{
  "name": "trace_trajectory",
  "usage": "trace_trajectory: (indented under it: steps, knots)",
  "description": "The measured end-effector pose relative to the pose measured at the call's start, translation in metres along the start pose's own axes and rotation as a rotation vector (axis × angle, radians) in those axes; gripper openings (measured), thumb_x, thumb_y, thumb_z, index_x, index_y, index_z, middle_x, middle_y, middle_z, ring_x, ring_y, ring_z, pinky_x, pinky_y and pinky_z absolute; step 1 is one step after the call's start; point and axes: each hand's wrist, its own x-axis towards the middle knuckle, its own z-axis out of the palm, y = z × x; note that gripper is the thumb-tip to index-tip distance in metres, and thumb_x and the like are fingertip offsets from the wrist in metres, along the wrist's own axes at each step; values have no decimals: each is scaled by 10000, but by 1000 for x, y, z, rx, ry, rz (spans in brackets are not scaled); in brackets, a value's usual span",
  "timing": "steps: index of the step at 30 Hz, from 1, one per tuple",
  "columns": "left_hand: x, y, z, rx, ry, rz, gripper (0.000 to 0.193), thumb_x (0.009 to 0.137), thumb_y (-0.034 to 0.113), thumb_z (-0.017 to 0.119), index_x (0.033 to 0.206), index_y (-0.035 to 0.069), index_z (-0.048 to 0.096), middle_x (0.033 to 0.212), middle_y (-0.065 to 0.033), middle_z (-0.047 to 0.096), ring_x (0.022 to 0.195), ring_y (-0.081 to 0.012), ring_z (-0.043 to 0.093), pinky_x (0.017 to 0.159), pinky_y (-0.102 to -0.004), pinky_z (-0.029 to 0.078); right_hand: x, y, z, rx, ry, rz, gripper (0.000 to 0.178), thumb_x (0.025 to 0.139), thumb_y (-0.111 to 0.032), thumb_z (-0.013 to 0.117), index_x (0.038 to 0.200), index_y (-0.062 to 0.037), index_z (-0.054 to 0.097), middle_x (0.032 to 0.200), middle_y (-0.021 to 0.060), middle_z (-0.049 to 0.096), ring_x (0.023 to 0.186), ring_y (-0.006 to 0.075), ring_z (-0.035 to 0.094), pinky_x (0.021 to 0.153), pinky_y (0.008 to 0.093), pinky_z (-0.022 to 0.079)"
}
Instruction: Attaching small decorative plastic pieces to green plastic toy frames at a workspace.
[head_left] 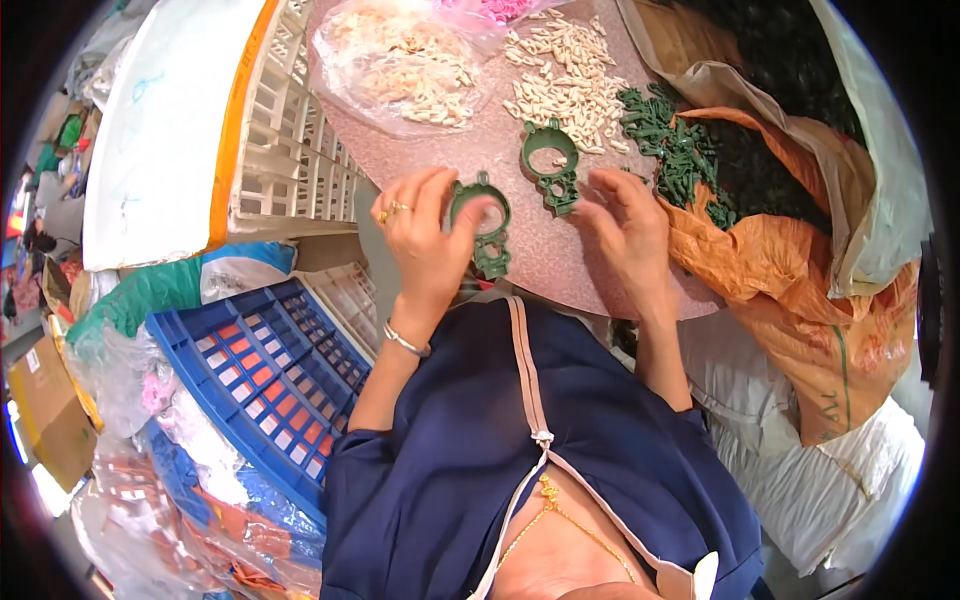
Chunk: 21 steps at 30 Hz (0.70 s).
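My left hand grips a dark green plastic part with a ring at its top and a narrower, knobbed lower end. The thumb lies across the ring, and the part is over the table's near edge. A second part of the same shape lies on the pinkish speckled table, its ring toward the far side. Just right of its lower end is my right hand, thumb and fingers apart with nothing visible between them. Beyond it are a pile of small cream-coloured pieces and a pile of small dark green pieces.
A clear plastic bag of cream pieces lies at the table's far left. White crate and blue crate stand to the left. An orange woven sack presses against the table's right side, with white sacks below it.
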Motion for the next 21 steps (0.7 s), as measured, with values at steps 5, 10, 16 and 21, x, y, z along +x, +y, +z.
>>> trace_trajectory:
  steps: [5, 10, 16, 21]
  knots:
    - [-16, 25, -13, -13, -173, 238, 564, 714, 513, 806, 1072, 96, 682, 1162, -50, 644, 1140, -285, 559, 997, -469, 364, 2, -4, 11, -119, 18, -193, 316, 818, -98, 768, 1109, -10, 678, 1120, 150, 674, 999, 330, 621, 876, 402, 488]
    - [-18, 7, 11, 14, -123, 182, 482, 754, 416, 797, 1079, 79, 682, 1190, -59, 629, 1161, -291, 535, 997, -476, 359, 28, -21, 6, -79, 117, -218, 205, 849, -53, 714, 1043, 8, 686, 1034, 157, 685, 928, 343, 635, 829, 401, 499]
    - [11, 6, 20, 13, -101, 148, 494, 780, 394, 785, 1122, 56, 671, 1249, -90, 610, 1194, -309, 511, 1013, -482, 346, 110, -34, 0, -283, 158, -266, 135, 895, -73, 635, 970, 7, 712, 964, 200, 695, 895, 395, 655, 785, 449, 506]
    - [1, 8, 25, 34, -14, 177, 678, 784, 520, 752, 1266, 67, 603, 1366, -153, 533, 1247, -333, 475, 1050, -499, 326, 188, -8, 37, -426, 134, -266, 182, 880, -84, 633, 1025, -41, 734, 977, 207, 706, 907, 371, 684, 785, 432, 525]
